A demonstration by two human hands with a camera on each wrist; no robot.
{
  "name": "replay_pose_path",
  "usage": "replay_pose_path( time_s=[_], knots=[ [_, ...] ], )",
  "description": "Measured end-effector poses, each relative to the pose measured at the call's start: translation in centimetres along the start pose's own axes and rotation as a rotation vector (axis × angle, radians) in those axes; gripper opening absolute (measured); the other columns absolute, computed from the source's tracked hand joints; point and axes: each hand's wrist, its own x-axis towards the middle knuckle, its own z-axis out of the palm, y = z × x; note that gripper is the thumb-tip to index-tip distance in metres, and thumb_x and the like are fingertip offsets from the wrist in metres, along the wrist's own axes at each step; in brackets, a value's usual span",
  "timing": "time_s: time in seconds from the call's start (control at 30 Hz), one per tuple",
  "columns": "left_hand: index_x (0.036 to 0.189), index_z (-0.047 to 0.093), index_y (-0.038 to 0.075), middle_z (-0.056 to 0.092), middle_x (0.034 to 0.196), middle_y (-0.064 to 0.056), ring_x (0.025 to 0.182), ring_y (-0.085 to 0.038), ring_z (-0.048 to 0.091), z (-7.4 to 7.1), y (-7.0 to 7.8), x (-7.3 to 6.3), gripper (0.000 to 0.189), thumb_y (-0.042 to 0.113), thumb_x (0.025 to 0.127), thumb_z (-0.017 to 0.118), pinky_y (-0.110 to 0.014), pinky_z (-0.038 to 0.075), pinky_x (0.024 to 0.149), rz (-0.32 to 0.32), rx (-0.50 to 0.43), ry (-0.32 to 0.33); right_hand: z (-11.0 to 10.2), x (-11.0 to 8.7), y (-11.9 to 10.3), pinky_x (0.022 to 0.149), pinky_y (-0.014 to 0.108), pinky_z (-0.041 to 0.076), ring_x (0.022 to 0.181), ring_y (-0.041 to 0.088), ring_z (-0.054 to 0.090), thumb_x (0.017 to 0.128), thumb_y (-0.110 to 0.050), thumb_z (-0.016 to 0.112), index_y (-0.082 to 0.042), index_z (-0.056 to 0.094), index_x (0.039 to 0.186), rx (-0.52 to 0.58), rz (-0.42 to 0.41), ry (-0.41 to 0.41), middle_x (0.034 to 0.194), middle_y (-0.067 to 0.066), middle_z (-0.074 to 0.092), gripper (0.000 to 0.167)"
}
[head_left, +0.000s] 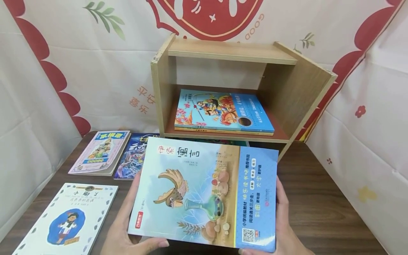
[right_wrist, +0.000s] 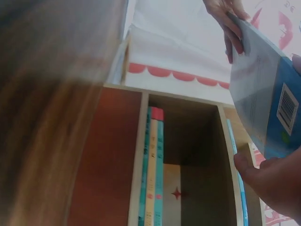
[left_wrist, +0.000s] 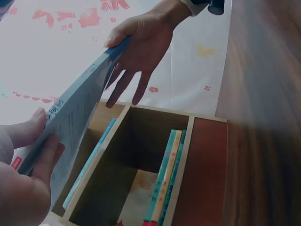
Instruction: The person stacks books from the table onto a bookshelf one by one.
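Note:
Both hands hold a light-blue paperback picture book in front of the shelf, its cover with a bird and a green flask facing up. My left hand grips the book's left edge, thumb on the front cover and fingers behind. At the right edge my right hand pinches it between the thumb and the fingers underneath. In the left wrist view that right hand has its fingers spread beneath the book. The back cover with a barcode shows in the right wrist view.
A wooden shelf unit stands behind, with blue picture books lying stacked in its upper compartment. Several books lie in another compartment. On the table's left are a white book, a pink book and a dark-blue book.

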Motion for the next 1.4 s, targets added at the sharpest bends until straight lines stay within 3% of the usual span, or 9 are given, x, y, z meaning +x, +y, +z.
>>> replay_pose_path(
  time_s=[0.1,0.37,0.53,0.67,0.83,0.97,1.13,1.3,1.4],
  knots=[
    [0.155,0.000,0.029,0.017,0.155,-0.011,0.115,-0.025,0.057,0.4,0.3,0.5,0.123,-0.016,0.070,0.076,-0.045,0.055,0.078,0.070,0.063,0.005,-0.3,0.6,-0.1,0.103,0.025,0.037,0.135,0.029,0.011,0.059,0.015,0.077,-0.010,-0.027,0.146,0.029,-0.081,0.023,0.150,0.023,-0.014,0.138],
    [0.154,0.004,0.036,0.016,0.156,0.003,0.118,-0.021,0.054,1.8,1.6,2.3,0.124,-0.009,0.068,0.081,-0.040,0.055,0.079,0.027,0.175,0.063,-1.9,1.6,-0.7,0.093,0.032,0.046,0.142,0.027,0.007,0.056,0.022,0.075,-0.010,-0.025,0.148,0.007,-0.121,0.049,0.154,0.017,-0.020,0.139],
    [0.154,0.003,0.034,0.015,0.157,0.005,0.123,-0.022,0.048,2.5,1.7,3.6,0.122,-0.006,0.070,0.081,-0.035,0.054,0.084,0.089,0.196,0.056,-3.4,2.6,-0.7,0.092,0.030,0.047,0.140,0.027,0.006,0.054,0.020,0.074,-0.009,-0.020,0.149,-0.059,-0.112,0.054,0.156,0.014,-0.018,0.137],
    [0.154,0.005,0.033,0.025,0.153,0.003,0.122,-0.022,0.048,2.9,1.5,4.6,0.121,-0.003,0.069,0.083,-0.032,0.055,0.082,0.150,0.255,0.079,-4.3,3.2,-1.3,0.092,0.025,0.046,0.138,0.026,0.010,0.055,0.016,0.075,-0.016,-0.016,0.152,-0.168,-0.013,0.096,0.157,0.009,-0.013,0.137],
    [0.154,0.009,0.036,0.031,0.149,0.004,0.118,-0.022,0.051,3.2,1.8,6.1,0.119,-0.001,0.069,0.084,-0.034,0.055,0.080,0.156,0.243,0.110,-5.3,4.1,-1.9,0.093,0.017,0.043,0.135,0.025,0.014,0.062,0.013,0.076,-0.024,-0.012,0.153,-0.291,0.113,0.133,0.158,0.004,-0.008,0.132],
    [0.153,0.011,0.037,0.032,0.148,0.006,0.115,-0.022,0.052,3.3,1.8,7.6,0.116,0.001,0.070,0.084,-0.034,0.055,0.081,0.129,0.206,0.121,-6.0,4.9,-2.1,0.094,0.013,0.040,0.133,0.023,0.018,0.065,0.013,0.074,-0.026,-0.007,0.154,-0.305,0.130,0.159,0.159,0.003,-0.004,0.126],
    [0.153,0.012,0.035,0.027,0.150,0.013,0.121,-0.017,0.045,3.3,1.3,9.2,0.111,0.009,0.072,0.084,-0.029,0.051,0.088,0.093,0.234,0.135,-6.2,5.4,-2.3,0.087,0.016,0.048,0.120,0.017,0.042,0.073,0.014,0.072,-0.029,0.001,0.155,-0.294,0.169,0.206,0.158,0.005,0.008,0.117],
    [0.154,0.012,0.032,0.022,0.152,0.017,0.132,-0.011,0.032,3.3,1.3,9.6,0.111,0.013,0.073,0.085,-0.030,0.036,0.104,0.094,0.289,0.166,-6.1,5.5,-2.4,0.083,0.018,0.051,0.112,0.015,0.051,0.078,0.012,0.071,-0.028,0.004,0.155,-0.305,0.209,0.230,0.156,0.009,0.016,0.109],
    [0.153,0.013,0.032,0.022,0.152,0.018,0.133,-0.009,0.029,3.3,1.5,9.5,0.109,0.014,0.073,0.085,-0.035,0.030,0.109,0.090,0.295,0.186,-6.0,5.5,-2.4,0.086,0.021,0.051,0.115,0.016,0.051,0.081,0.012,0.068,-0.025,0.007,0.155,-0.216,0.218,0.243,0.156,0.011,0.019,0.103]
  ],
)
